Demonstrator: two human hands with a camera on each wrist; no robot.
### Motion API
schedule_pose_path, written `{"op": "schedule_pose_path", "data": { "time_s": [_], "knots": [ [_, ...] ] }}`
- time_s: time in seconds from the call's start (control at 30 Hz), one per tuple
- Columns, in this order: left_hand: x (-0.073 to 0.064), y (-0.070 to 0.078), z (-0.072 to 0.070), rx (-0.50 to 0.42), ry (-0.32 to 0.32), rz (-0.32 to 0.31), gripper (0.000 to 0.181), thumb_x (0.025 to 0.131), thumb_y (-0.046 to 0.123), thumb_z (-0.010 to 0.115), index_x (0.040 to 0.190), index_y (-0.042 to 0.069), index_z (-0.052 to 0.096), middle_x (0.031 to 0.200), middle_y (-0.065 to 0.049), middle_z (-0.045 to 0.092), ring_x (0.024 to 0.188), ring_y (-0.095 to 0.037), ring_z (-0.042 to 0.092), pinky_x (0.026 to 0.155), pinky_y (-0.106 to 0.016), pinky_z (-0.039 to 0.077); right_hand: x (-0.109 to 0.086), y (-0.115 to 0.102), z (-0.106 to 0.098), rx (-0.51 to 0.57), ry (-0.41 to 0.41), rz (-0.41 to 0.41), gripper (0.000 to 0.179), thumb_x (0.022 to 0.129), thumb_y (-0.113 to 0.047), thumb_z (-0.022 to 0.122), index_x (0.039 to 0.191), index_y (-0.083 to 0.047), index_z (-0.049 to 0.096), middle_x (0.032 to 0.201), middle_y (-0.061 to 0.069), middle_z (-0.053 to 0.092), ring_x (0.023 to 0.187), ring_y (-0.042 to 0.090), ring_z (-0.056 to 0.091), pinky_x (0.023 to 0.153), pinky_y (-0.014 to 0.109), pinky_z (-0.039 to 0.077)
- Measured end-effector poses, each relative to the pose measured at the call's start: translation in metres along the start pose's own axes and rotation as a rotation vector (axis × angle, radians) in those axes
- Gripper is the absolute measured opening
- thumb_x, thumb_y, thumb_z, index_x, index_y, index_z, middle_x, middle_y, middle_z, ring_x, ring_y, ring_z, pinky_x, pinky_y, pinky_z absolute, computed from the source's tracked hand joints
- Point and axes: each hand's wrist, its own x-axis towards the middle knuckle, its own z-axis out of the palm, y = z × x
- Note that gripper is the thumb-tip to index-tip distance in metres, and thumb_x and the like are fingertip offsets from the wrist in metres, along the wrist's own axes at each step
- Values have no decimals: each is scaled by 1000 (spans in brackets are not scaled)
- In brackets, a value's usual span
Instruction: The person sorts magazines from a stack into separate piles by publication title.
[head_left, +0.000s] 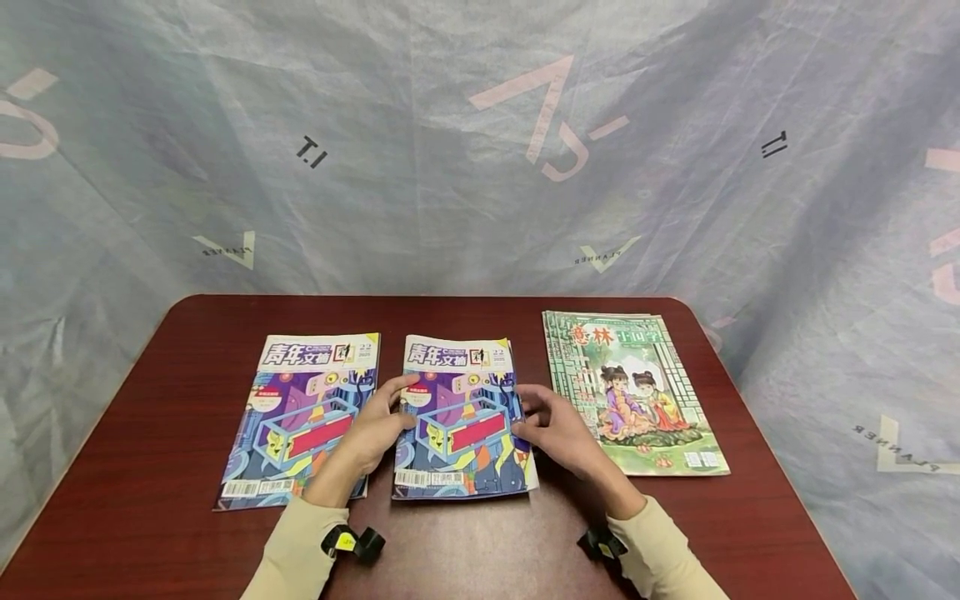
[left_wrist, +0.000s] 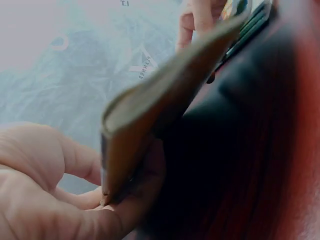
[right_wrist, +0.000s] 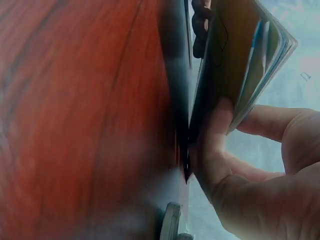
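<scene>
A magazine (head_left: 459,425) with a purple and blue cover is held between both hands, face up at the middle of the table. The left hand (head_left: 382,427) grips its left edge. At the right edge, the right hand (head_left: 558,429) grips it with thumb and fingers. Seen edge-on in the left wrist view, the magazine (left_wrist: 150,110) stands off the table, fingers beneath it. In the right wrist view, pages of the magazine (right_wrist: 250,65) fan apart slightly near the right thumb. A like magazine (head_left: 262,450) lies to the left, partly behind the left forearm.
On the right of the dark red table (head_left: 135,433) lies a stack of several green magazines (head_left: 637,392), slightly fanned, with two cartoon figures on the top cover. A grey printed cloth (head_left: 420,167) hangs behind the table and along its sides.
</scene>
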Motion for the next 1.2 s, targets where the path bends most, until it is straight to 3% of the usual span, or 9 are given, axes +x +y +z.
{"op": "schedule_pose_path", "data": {
  "time_s": [0.07,0.23,0.57,0.8,0.93,1.2],
  "knots": [
    [-1,1,1,46,8,13,71,99,-12,58,167,3,43,171,-31,37,140,-42,51,102,-42,50,0,0,0,-1,-2,5,56,99,4,78,151,11,58,123,27,67,90,22,72,70,25,54],
    [-1,1,3,109,18,40,71,101,-13,56,168,4,43,173,-32,33,142,-46,53,90,-39,49,1,-1,0,14,-4,24,52,100,3,76,149,10,62,123,26,69,89,20,73,72,26,58],
    [0,0,7,109,21,55,68,102,-15,55,167,2,42,169,-33,39,137,-50,63,91,-36,57,2,2,-1,38,-3,45,50,100,5,74,149,8,63,124,25,69,91,20,76,74,31,65],
    [0,0,6,122,14,60,69,102,-14,55,168,3,41,173,-34,31,134,-49,62,79,-33,50,2,4,-2,41,-2,34,50,100,5,74,149,9,63,126,27,69,90,21,76,73,32,65],
    [-2,0,6,122,22,59,68,103,-13,56,168,4,42,173,-34,32,131,-48,64,78,-32,52,1,3,-1,50,-9,26,51,100,5,74,150,9,62,128,29,69,91,23,77,73,33,66],
    [-3,1,2,121,17,81,69,102,-13,56,168,5,42,174,-33,31,132,-49,65,84,-35,55,-2,-3,2,-12,21,-22,49,101,4,76,148,6,65,129,27,72,89,22,75,71,30,63]
  ]
}}
